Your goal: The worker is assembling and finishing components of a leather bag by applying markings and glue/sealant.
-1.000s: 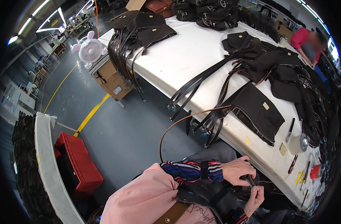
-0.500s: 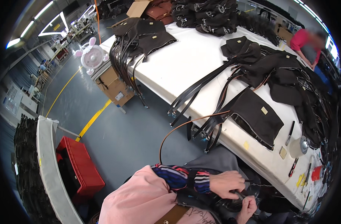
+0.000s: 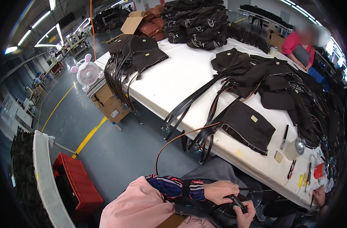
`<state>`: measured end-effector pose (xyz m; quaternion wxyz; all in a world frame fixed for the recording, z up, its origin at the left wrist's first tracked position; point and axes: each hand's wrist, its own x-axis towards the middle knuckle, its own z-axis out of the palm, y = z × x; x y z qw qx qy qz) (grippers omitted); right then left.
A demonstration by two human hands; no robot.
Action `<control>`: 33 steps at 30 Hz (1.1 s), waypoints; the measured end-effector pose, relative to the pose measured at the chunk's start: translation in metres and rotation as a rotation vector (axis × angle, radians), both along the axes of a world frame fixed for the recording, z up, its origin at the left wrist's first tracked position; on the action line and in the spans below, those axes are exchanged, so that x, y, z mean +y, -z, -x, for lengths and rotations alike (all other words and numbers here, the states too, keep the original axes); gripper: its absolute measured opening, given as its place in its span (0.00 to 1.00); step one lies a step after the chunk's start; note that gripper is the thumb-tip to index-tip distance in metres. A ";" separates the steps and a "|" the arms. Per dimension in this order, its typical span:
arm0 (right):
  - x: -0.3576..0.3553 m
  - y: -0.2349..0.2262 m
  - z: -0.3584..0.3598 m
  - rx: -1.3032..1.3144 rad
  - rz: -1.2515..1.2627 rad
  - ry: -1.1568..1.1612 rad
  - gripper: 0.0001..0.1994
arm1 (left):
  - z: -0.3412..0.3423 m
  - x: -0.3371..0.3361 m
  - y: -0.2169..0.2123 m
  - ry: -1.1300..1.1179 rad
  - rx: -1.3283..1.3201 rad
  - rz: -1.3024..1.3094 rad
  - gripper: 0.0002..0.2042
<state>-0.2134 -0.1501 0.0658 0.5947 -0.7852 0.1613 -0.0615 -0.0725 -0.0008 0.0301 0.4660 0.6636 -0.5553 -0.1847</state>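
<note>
In my lap, low in the head view, both hands work on a black strap (image 3: 238, 204). My left hand (image 3: 220, 192), in a striped sleeve, has its fingers curled over one part of the strap. Just below and to the right, my right hand (image 3: 246, 215) pinches the strap between thumb and fingers. A long brown-edged strap (image 3: 169, 143) loops down from the table edge towards my left sleeve; where it ends is hidden. Ahead on the table lies a dark bag (image 3: 246, 125) with a small pale tag.
The white table (image 3: 173, 81) bears piles of dark bags (image 3: 194, 22). Nearer stand a metal can (image 3: 295, 149), a black pen-like tool (image 3: 284, 136) and a red pot (image 3: 319, 171). Another person's hand (image 3: 318, 195) rests at the table's right edge. A red crate (image 3: 80, 186) stands left.
The view has shifted, so the table sits further left and lower. My hands stay close together, with the strap turned and showing more. Another person's hand has appeared at the right.
</note>
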 end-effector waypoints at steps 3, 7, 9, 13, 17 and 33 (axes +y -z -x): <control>0.005 -0.004 -0.008 0.017 0.000 0.005 0.04 | 0.000 0.000 -0.001 -0.027 -0.074 0.013 0.12; 0.002 0.006 -0.010 -0.036 0.082 -0.024 0.04 | 0.004 0.001 -0.001 -0.086 -0.205 0.022 0.11; 0.004 0.003 -0.014 -0.098 0.226 -0.051 0.03 | 0.009 0.001 -0.004 -0.149 -0.276 0.042 0.11; 0.002 -0.006 -0.026 -0.124 0.364 -0.038 0.03 | 0.005 -0.005 0.000 -0.244 -0.347 0.042 0.10; -0.008 0.008 -0.033 -0.100 0.468 -0.024 0.04 | -0.007 -0.015 0.008 -0.179 -0.219 -0.005 0.10; -0.042 0.045 -0.056 -0.080 0.610 -0.038 0.09 | -0.041 -0.031 0.021 -0.101 0.095 -0.131 0.12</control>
